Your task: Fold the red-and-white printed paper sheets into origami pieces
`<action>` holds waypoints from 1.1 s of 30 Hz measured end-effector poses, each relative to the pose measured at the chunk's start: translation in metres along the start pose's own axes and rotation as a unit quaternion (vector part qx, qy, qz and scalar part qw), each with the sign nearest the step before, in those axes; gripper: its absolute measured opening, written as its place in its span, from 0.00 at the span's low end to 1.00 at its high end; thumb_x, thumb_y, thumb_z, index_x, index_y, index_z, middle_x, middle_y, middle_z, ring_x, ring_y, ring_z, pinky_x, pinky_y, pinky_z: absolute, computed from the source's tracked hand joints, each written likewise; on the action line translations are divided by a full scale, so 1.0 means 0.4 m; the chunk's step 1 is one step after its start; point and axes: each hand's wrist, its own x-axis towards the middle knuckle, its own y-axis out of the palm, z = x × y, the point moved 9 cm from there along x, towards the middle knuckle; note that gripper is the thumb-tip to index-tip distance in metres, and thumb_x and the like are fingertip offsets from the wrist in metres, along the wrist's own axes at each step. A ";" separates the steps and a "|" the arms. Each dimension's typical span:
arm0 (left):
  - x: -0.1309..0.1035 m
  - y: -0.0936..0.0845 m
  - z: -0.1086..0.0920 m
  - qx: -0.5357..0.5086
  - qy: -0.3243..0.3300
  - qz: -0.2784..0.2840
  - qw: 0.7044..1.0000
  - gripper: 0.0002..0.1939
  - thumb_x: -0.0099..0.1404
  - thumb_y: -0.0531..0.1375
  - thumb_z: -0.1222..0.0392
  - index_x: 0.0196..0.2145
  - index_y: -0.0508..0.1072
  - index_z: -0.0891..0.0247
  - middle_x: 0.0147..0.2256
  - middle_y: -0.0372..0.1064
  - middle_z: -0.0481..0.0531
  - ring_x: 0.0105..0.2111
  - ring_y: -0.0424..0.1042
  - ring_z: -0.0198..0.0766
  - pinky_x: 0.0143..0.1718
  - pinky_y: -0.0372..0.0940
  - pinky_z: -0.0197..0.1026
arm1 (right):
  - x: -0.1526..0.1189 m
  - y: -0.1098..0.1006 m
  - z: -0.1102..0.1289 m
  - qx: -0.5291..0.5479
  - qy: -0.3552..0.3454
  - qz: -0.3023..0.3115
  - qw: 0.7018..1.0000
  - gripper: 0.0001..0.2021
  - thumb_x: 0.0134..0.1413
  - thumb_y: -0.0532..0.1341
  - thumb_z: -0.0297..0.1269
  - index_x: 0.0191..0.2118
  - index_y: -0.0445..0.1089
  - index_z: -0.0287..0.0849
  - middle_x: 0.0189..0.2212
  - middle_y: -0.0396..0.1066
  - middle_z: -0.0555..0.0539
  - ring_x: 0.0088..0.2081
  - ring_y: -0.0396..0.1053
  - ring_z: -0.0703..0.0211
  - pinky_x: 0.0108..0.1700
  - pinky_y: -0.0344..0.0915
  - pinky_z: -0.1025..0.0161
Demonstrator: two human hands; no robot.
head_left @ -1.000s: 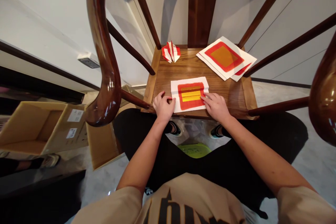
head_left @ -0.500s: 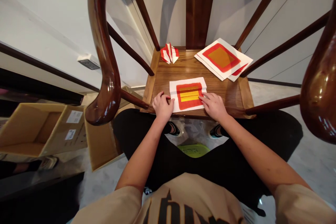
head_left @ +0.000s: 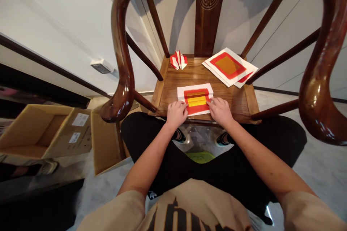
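Note:
A creased white sheet with a red frame and yellow centre (head_left: 197, 100) lies near the front edge of the wooden chair seat (head_left: 187, 77). My left hand (head_left: 176, 114) grips its left edge, fingers together. On the right edge, my right hand (head_left: 220, 110) pinches the same sheet. Behind it at the back left of the seat stands a folded red and white paper piece (head_left: 178, 60). At the back right lie overlapping white sheets with red and orange rectangles (head_left: 227, 65).
Curved wooden armrests (head_left: 121, 61) rise on both sides of the seat. Open cardboard boxes (head_left: 62, 130) stand on the floor at the left, near a person's shoe (head_left: 48, 166). Something green (head_left: 200, 157) is under the chair's front.
My left hand has moved right, from beside the sheet onto its left edge. My right hand stays at the right edge. The camera view has shifted slightly.

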 end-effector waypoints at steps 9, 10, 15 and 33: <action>-0.014 -0.009 -0.018 0.012 -0.010 -0.016 1.000 0.16 0.69 0.55 0.57 0.50 0.76 0.57 0.52 0.70 0.57 0.51 0.65 0.50 0.53 0.55 0.52 | 0.004 0.051 0.192 0.037 0.004 0.013 0.999 0.26 0.68 0.48 0.49 0.64 0.63 0.40 0.65 0.60 0.38 0.64 0.54 0.38 0.64 0.46 0.38; -0.014 -0.011 -0.018 0.012 -0.011 -0.018 1.000 0.16 0.69 0.55 0.57 0.50 0.76 0.57 0.52 0.70 0.57 0.51 0.65 0.50 0.53 0.55 0.52 | 0.000 0.059 0.186 0.041 0.012 0.018 0.999 0.27 0.68 0.47 0.49 0.64 0.62 0.40 0.65 0.59 0.38 0.64 0.55 0.38 0.64 0.46 0.38; -0.018 -0.008 -0.007 -0.001 -0.019 -0.015 1.000 0.16 0.69 0.55 0.56 0.51 0.75 0.57 0.53 0.69 0.57 0.53 0.65 0.50 0.55 0.55 0.52 | -0.028 0.037 0.053 0.039 0.098 -0.002 0.994 0.26 0.68 0.48 0.47 0.64 0.61 0.40 0.65 0.60 0.36 0.64 0.56 0.40 0.62 0.51 0.38; -0.086 -0.056 0.044 -0.126 -0.052 0.026 0.990 0.14 0.68 0.56 0.55 0.43 0.80 0.60 0.41 0.78 0.56 0.44 0.74 0.49 0.49 0.64 0.49 | -0.049 -0.188 -0.134 0.263 0.195 -0.169 0.930 0.17 0.66 0.53 0.46 0.42 0.77 0.44 0.42 0.77 0.42 0.46 0.72 0.49 0.52 0.65 0.51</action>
